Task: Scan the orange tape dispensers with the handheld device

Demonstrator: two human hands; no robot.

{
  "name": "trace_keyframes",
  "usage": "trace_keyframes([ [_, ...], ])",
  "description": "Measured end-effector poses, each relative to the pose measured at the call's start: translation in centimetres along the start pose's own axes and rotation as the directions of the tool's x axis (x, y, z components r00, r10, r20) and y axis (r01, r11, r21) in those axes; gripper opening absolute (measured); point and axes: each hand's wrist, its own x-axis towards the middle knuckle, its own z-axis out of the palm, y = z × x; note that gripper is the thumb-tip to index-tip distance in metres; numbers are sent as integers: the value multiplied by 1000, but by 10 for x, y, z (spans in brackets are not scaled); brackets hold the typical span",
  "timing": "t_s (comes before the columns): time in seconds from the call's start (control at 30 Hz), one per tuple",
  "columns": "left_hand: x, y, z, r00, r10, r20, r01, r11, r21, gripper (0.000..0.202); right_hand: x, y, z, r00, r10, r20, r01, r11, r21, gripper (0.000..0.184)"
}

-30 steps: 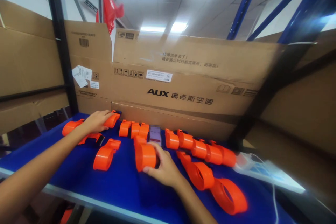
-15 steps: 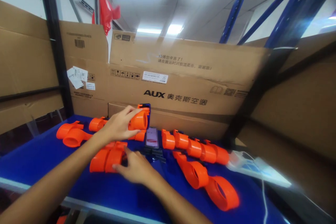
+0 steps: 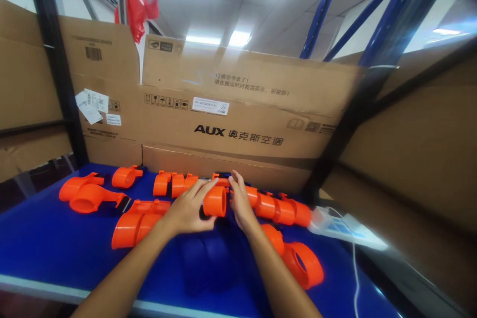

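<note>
Rising behind orange rings [image 3: 126, 231], brown cardboard [image 3: 246, 115] borders the blue tabletop [image 3: 55, 241].

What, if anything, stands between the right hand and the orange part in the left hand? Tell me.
Nothing visible stands between them. The left hand holds the orange part, and the right hand is close beside it; whether its fingertips touch the part is unclear.

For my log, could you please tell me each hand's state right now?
Left hand: closed on an orange ring.
Right hand: open beside that ring; whether it touches cannot be told.
</note>
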Motion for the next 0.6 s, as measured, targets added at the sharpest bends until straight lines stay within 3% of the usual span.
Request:
trace_keyframes([
  [0.13, -10, -9, 9, 999, 11, 34, -9, 998, -69, 103, -3, 15, 2, 998, 29, 57, -32, 998, 48, 57],
  [0.23, -20, -11, 18, 998, -40, 43, 51, 959, -277, 97, -8, 24, 1, 995, 33, 93, -41, 995, 86, 60],
  [0.3, -25, -13, 26, 987, -161, -5, 140, 876, -462, 85, -12, 26, 0, 995, 12, 98, -21, 995, 94, 59],
  [0.37, -26, -17, 35, 924, -372, -95, 244, 760, -602, 66, -15, 26, 0, 996, -12, 88, 4, 996, 87, 60],
  [0.43, -24, -21, 42, 803, -567, -183, 316, 666, -676, 56, -18, 24, 0, 994, -26, 109, 17, 996, 83, 61],
  [0.5, -21, -24, 45, 723, -659, -206, 347, 605, -716, 52, -21, 22, 1, 983, -33, 183, 17, 996, 85, 63],
  [0.6, -17, -23, 46, 738, -671, -71, 363, 484, -796, 54, -24, 19, 4, 952, -46, 303, 23, 996, 81, 65],
])
